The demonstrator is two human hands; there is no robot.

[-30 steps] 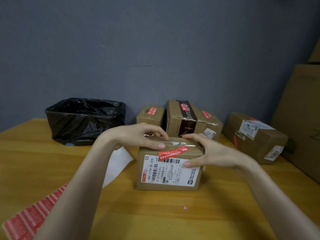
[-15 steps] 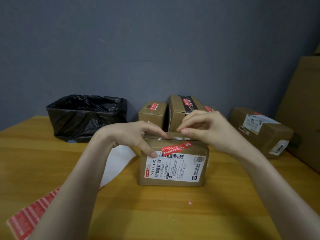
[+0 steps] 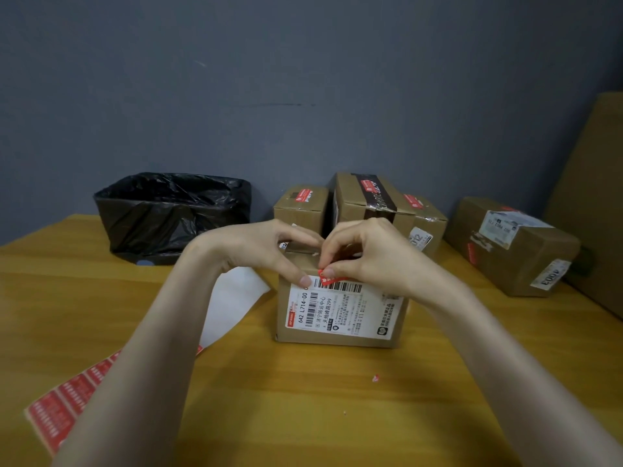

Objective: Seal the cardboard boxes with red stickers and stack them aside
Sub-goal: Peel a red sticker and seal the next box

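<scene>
Left hand [image 3: 259, 251]: I see it gripping the top edge of the cardboard box [image 3: 340, 318], thumb on its front.
Box position: upright on the table [image 3: 303, 399].
Red sticker [image 3: 329, 280]: on the box's upper front edge.
Right hand [image 3: 367, 261]: pinching that sticker.

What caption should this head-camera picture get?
Left hand steadies a brown cardboard box while the right hand pinches a red sticker at its top edge.

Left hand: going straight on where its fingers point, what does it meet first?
Probably the right hand, which pinches the red sticker at the top edge of the cardboard box; depth is unclear.
</scene>
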